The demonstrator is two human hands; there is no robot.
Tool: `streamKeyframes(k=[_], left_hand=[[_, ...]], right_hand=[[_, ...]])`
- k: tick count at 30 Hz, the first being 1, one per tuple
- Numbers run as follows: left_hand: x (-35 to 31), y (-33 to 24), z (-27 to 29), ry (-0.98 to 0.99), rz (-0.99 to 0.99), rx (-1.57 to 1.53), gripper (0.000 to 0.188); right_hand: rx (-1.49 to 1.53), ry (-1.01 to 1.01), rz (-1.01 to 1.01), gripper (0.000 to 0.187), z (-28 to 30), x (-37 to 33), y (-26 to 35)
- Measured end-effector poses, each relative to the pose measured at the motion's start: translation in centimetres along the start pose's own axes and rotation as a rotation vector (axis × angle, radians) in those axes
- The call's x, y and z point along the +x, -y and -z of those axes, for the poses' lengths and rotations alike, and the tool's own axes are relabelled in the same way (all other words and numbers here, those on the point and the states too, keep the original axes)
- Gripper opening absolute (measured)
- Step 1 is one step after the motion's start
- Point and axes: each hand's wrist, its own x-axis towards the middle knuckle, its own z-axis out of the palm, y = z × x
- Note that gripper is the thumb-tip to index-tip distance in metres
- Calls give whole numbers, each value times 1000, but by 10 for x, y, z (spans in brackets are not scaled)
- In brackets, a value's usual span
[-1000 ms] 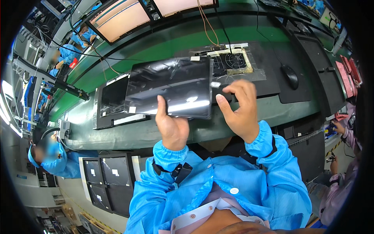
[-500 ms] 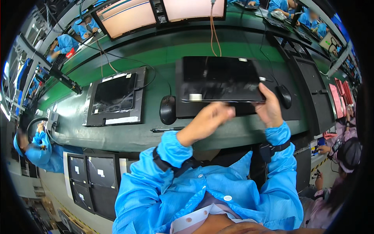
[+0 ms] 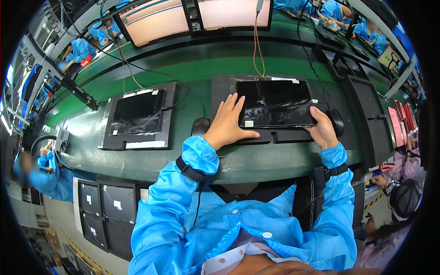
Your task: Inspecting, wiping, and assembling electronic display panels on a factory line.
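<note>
A black glossy tablet (image 3: 275, 104) with small white stickers at its corners rests over a black pad (image 3: 294, 136) on the bench. My right hand (image 3: 323, 130) grips its lower right corner, thumb on the front edge. At the tablet's left side my left hand (image 3: 228, 124) lies spread, palm down, with the fingertips at the left edge and the thumb along the near edge. A white cable plug (image 3: 315, 101) sits at the right side of the tablet. Farther left, a second tablet (image 3: 137, 112) lies on another black pad (image 3: 167, 98), with a cable at its right edge.
One black mouse (image 3: 200, 125) is partly covered by my left hand; another mouse (image 3: 338, 122) stands right of the tablet. Two monitors (image 3: 153, 20) are at the back. A black tray (image 3: 369, 121) lies at the right. Co-workers in blue and pink sit around the green bench (image 3: 91, 130).
The tablet has come down from a raised, tilted position onto the pad. My left hand has moved from below its front edge to its left side and spread. My right hand still holds the corner.
</note>
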Motion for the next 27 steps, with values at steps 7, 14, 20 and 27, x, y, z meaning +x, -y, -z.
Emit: streamKeyframes(k=[7, 14, 20, 27], left_hand=[[7, 1, -9, -16, 18, 70, 92], [7, -3, -10, -40, 30, 58, 85], [7, -4, -13, -86, 20, 29, 78], [8, -25, -12, -54, 97, 44, 74]], right_hand=[[-1431, -160, 123, 56, -1, -7, 37], [-1542, 88, 477, 58, 10, -25, 34], [-1580, 38, 580, 49, 18, -19, 19], [-1485, -35, 674, 53, 28, -42, 22]])
